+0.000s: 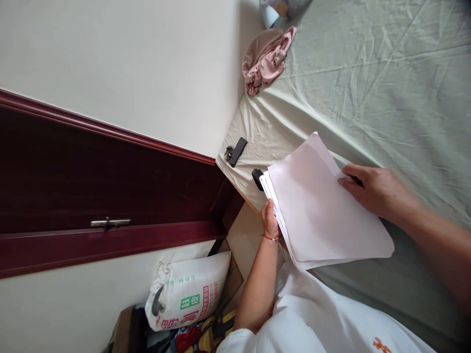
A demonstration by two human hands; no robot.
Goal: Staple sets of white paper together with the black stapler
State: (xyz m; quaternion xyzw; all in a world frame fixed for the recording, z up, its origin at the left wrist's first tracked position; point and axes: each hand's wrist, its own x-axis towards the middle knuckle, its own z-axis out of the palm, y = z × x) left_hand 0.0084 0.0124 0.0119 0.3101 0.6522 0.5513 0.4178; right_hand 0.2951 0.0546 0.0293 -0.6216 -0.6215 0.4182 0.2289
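A stack of white paper sheets (320, 206) lies over the edge of a bed covered with a pale green sheet (386, 83). My left hand (270, 219) grips the stack's lower left edge; a red string circles that wrist. My right hand (371, 186) presses on the stack's right edge, thumb on top, with a small dark thing under the fingers that I cannot identify. A black object (257, 177), partly hidden, pokes out from under the papers' upper left corner.
A black key fob with keys (234, 151) lies near the bed's corner. A crumpled pink cloth (265, 59) sits farther up the bed. A dark red door with a metal handle (109, 223) stands at left. A printed white sack (187, 294) rests on the floor.
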